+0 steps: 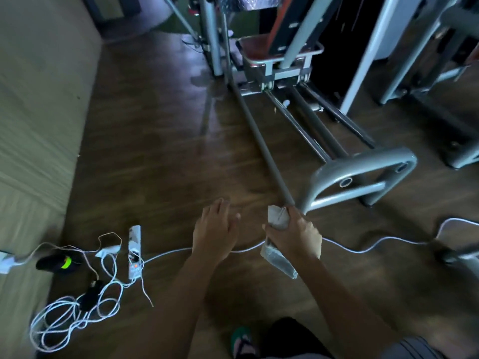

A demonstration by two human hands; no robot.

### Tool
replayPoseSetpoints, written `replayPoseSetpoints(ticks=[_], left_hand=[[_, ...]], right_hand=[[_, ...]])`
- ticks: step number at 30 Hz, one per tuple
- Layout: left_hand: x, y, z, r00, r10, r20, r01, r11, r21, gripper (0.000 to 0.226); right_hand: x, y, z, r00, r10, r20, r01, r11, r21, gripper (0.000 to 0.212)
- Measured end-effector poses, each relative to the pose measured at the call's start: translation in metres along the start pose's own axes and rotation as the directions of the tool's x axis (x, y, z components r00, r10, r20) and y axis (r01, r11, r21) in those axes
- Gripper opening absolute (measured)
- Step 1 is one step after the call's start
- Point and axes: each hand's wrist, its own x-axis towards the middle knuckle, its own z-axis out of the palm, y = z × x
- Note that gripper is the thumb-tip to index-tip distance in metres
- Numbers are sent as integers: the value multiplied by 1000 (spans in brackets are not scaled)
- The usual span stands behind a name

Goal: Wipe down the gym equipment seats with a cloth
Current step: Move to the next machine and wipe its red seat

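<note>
Right hand (294, 235) fingers clench a grey cloth (278, 217), seemingly around a pole (259, 141); left hand (215, 230) released.

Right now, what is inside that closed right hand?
The right hand grips a grey cloth wrapped around the near end of a long grey pole. A plastic-wrapped bit sticks out below. The pole's part inside the fist is hidden.

A white power strip (135, 251) is lying on the dark wooden floor (160, 141), with tangled white cables (77, 314) coiling beside it. A black shoe (58, 263) is sitting near the wall (33, 112). A green sandal (242, 342) is showing at the bottom edge.
</note>
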Motion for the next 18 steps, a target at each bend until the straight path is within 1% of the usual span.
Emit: replayPoseSetpoints(ticks=[8,10,15,18], left_hand=[[152,-58,-10,995,-94,-19,94,995,-15,46],[199,-68,-17,993,-111,-36,111,994,-5,50],[308,-87,-39,985,-170,-37,169,985,-16,47],[368,-102,-49,977,-204,-64,204,979,-12,48]], right_hand=[[157,-73,58,996,-50,72,50,999,-8,43],[205,-94,69,993,-80,90,81,997,-9,42],[321,-156,82,971,-194,137,200,980,-26,43],[383,-195,96,962,-225,152,232,972,-33,41]])
